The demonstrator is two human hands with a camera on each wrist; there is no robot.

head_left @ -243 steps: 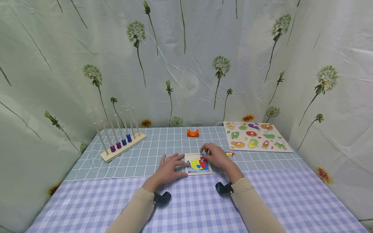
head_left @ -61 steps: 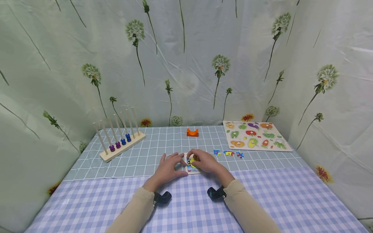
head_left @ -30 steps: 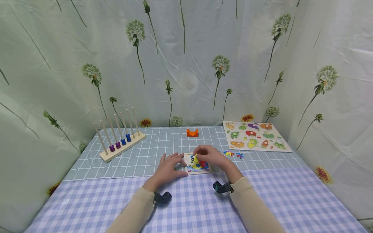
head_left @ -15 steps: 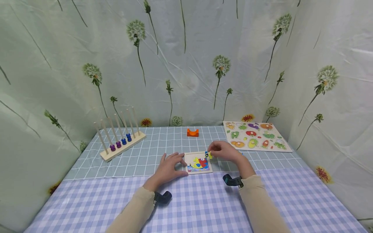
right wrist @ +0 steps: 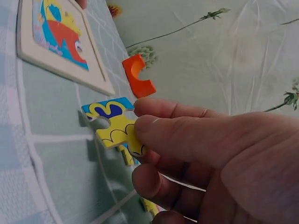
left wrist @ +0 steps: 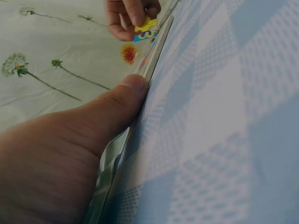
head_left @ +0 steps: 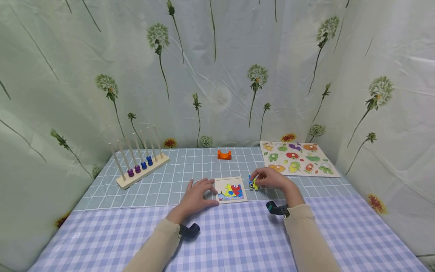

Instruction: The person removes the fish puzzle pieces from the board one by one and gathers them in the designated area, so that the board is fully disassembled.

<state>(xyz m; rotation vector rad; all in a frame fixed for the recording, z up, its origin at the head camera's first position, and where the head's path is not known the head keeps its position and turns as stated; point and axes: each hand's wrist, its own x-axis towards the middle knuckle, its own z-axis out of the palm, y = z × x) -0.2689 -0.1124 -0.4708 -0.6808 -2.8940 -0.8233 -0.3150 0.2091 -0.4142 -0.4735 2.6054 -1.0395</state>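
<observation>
A small wooden jigsaw tray (head_left: pixel 234 201) lies mid-table, with a yellow and red fish picture in its lower part and bare wood above. My left hand (head_left: pixel 197 196) rests at the tray's left side, fingers spread, thumb touching the near left corner; the left wrist view shows that thumb (left wrist: pixel 126 95) against the edge. To the right of the tray, my right hand (head_left: pixel 273 179) pinches a yellow and blue jigsaw piece (right wrist: pixel 117 126) between thumb and fingers, tilted above the cloth. Behind it other loose pieces (right wrist: pixel 126 155) are partly hidden by the hand.
An orange arched block (head_left: pixel 224 155) sits behind the tray. At back right lies a vegetable peg puzzle board (head_left: pixel 300 158). A wooden peg stand (head_left: pixel 144 173) with purple and blue beads stands at left. A floral curtain (head_left: pixel 217 75) encloses the table.
My right hand has lifted the yellow and blue jigsaw piece from the tray's upper left and carried it right, past the tray's edge. Earlier, other pieces moved to the right side. My left hand stayed put.
</observation>
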